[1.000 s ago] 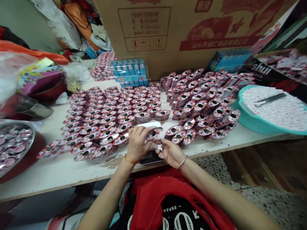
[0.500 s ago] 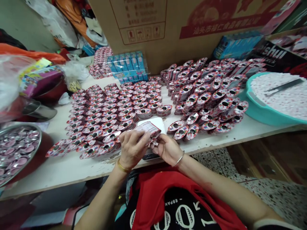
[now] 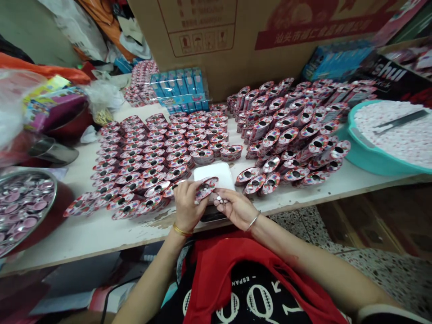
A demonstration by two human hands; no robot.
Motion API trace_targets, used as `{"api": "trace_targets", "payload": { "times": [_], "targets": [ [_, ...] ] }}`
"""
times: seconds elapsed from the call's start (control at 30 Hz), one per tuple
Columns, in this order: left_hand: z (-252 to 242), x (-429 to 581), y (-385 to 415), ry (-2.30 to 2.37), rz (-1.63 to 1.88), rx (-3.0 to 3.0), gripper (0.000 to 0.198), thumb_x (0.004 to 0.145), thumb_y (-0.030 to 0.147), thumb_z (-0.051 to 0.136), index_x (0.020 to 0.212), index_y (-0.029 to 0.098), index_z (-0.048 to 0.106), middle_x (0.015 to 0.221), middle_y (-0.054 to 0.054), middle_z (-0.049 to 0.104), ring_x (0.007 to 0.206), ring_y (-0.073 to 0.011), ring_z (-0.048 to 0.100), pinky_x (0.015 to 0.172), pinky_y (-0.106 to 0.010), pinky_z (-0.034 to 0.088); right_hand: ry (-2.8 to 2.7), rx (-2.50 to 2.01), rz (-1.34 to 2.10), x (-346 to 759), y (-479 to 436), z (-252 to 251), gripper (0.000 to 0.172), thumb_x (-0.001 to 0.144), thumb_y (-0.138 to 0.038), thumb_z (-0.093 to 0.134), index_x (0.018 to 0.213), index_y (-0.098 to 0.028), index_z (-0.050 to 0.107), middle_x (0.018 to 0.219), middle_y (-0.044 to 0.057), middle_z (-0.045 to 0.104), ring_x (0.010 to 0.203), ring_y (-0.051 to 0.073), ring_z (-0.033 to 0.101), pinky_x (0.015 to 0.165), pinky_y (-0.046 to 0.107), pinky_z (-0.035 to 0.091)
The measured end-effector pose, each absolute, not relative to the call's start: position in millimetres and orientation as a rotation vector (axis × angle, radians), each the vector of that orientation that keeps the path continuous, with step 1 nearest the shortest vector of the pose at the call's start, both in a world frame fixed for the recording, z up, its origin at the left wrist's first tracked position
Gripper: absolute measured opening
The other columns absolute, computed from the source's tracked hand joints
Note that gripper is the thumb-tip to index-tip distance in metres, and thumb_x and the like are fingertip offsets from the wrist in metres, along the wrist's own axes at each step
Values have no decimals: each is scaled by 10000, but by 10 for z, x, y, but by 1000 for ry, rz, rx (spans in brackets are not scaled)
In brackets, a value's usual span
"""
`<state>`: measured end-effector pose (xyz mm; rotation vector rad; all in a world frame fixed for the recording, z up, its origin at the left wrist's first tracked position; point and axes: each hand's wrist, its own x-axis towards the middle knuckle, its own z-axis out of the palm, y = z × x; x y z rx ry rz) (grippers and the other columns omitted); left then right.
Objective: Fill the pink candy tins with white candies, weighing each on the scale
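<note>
My left hand (image 3: 188, 204) is closed round a small oval printed box (image 3: 207, 187), its colourful top with the hole now facing up and tilted. Just right of it, my right hand (image 3: 238, 208) is palm up with fingers curled, holding several small white candies (image 3: 220, 199) at the fingertips. Both hands are close together above the front of a small scale with a white plate (image 3: 216, 173). Rows of similar oval boxes (image 3: 153, 162) stand to the left, and stacked ones (image 3: 286, 135) to the right.
At the right, a turquoise basin (image 3: 367, 159) is full of small white pieces, with a dark flat tool (image 3: 401, 121) on top. A bowl (image 3: 62, 198) of pink-and-silver caps stands at the left edge. Blue packs (image 3: 184, 92) and a large carton (image 3: 209, 58) stand behind on the table (image 3: 101, 238).
My left hand has turned the box from lying over with its printed side up to having its holed top upward. The right hand stays beside it, the white candies now more visible.
</note>
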<state>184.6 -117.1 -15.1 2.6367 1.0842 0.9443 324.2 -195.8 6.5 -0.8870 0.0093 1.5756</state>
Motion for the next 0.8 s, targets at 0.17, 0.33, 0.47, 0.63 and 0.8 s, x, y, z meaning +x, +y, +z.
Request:
{"api": "trace_targets", "payload": {
  "times": [0.17, 0.33, 0.47, 0.63, 0.8],
  "targets": [
    [-141, 1925, -1225, 1158, 929, 2475, 259, 748, 286, 622, 964, 171, 536, 820, -36, 529, 796, -191, 474, 733, -319, 360, -284, -985, 1396, 3309, -1936, 256, 255, 701, -285, 687, 905, -137, 649, 661, -11, 528, 506, 41, 387, 437, 167, 271],
    [-109, 2048, -1311, 1095, 891, 2274, 209, 755, 283, 610, 927, 188, 539, 836, -23, 539, 800, -178, 494, 718, -298, 369, -541, -1127, 1306, 3329, -1752, 287, 319, 708, -323, 661, 967, -138, 662, 704, -4, 553, 549, 51, 387, 504, 186, 303],
    [-96, 2095, -1346, 1067, 901, 2200, 205, 757, 283, 611, 921, 183, 542, 834, -20, 542, 793, -168, 496, 716, -292, 377, -552, -1143, 1279, 3323, -1734, 291, 314, 704, -317, 658, 965, -142, 665, 746, 5, 568, 557, 55, 386, 511, 197, 310],
    [-24, 1811, -1322, 1032, 893, 2235, 254, 774, 336, 618, 959, 181, 537, 869, -32, 559, 824, -165, 511, 745, -296, 402, -383, -1045, 1344, 3398, -1883, 383, 287, 693, -259, 682, 961, -160, 654, 753, 0, 548, 524, 43, 371, 424, 178, 211],
    [-109, 1138, -1193, 1168, 812, 2426, 348, 797, 323, 594, 1111, 195, 517, 991, -67, 580, 924, -192, 531, 804, -335, 419, -188, -1027, 1523, 3471, -2058, 150, 278, 664, -182, 709, 932, -141, 646, 715, -3, 539, 514, 40, 384, 405, 162, 224]
  ]
}}
